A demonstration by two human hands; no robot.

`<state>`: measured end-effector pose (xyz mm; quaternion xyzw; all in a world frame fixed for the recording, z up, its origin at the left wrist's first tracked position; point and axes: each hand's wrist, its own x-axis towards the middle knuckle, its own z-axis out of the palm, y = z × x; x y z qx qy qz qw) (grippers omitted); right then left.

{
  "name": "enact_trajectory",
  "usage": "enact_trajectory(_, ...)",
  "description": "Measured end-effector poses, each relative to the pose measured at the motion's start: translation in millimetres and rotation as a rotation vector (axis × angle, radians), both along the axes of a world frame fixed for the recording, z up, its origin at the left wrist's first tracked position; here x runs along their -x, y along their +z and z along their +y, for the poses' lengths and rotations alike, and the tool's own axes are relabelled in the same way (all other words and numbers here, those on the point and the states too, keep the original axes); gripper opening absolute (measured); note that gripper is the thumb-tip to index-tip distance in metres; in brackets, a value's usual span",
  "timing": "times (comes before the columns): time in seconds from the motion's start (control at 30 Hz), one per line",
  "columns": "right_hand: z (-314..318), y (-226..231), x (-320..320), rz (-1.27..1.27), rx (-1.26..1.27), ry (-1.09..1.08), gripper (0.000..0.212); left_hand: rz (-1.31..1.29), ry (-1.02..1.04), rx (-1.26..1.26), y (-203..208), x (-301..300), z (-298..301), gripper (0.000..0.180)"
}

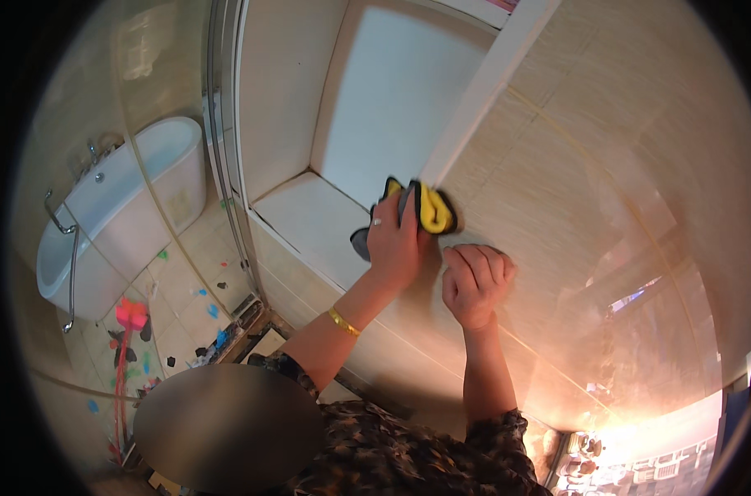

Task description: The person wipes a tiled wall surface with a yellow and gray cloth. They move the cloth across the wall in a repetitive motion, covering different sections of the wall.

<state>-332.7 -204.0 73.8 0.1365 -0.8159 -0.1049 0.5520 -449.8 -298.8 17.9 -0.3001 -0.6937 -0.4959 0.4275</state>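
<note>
My left hand [394, 248], with a ring and a gold bracelet at the wrist, is closed round a folded yellow and grey cleaning cloth [436, 210] with black edging. It presses the cloth to the white frame [475, 107] of a wall niche, at the frame's lower end by the beige tiles. Just to the right, my right hand [478, 283] is curled into a fist close to the tiled wall [574, 223]. No object shows in that fist. The palm sides of both hands are hidden.
The white niche [392, 91] opens ahead, with a white ledge [313, 219]. Metal-framed glass [224, 149] stands to its left. Beyond lie a white bathtub [123, 215], a floor with coloured marks, and a pink flower shape [131, 314]. Bright light glares at lower right.
</note>
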Motion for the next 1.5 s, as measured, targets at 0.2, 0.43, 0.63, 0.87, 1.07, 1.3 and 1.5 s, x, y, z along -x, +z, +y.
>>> enact_trajectory(0.2, 7.6, -14.7, 5.7, 0.0, -0.108, -0.074, 0.026, -0.204, -0.181, 0.036, -119.6, -5.9, -12.7, 0.058)
enact_trajectory(0.43, 6.5, -11.6, 6.8, -0.008, -0.106, -0.073, 0.027, -0.433, -0.298, -0.051, -156.5, -15.4, -18.1, 0.054)
enact_trajectory(0.63, 4.6, -9.2, 4.1, -0.008, -0.087, -0.057, 0.024, -0.163, -0.181, -0.064, -10.4, -4.5, -9.9, 0.058)
enact_trajectory(0.87, 9.6, -11.8, 4.4, -0.017, -0.058, 0.029, 0.022, -0.024, -0.13, -0.126, 103.9, 9.1, 1.1, 0.053)
enact_trajectory(1.07, 10.8, -11.7, 4.5, 0.012, -0.076, 0.081, 0.024, 0.048, -0.042, -0.096, 19.5, 15.2, 1.6, 0.055)
enact_trajectory(1.3, 9.2, -11.0, 8.7, 0.041, -0.095, -0.011, 0.026, -0.269, -0.156, 0.089, -149.1, -5.1, -16.9, 0.061)
enact_trajectory(1.5, 5.8, -15.2, 10.0, 0.057, -0.089, -0.11, 0.029, -0.262, -0.238, 0.418, -236.8, -12.4, -48.3, 0.063)
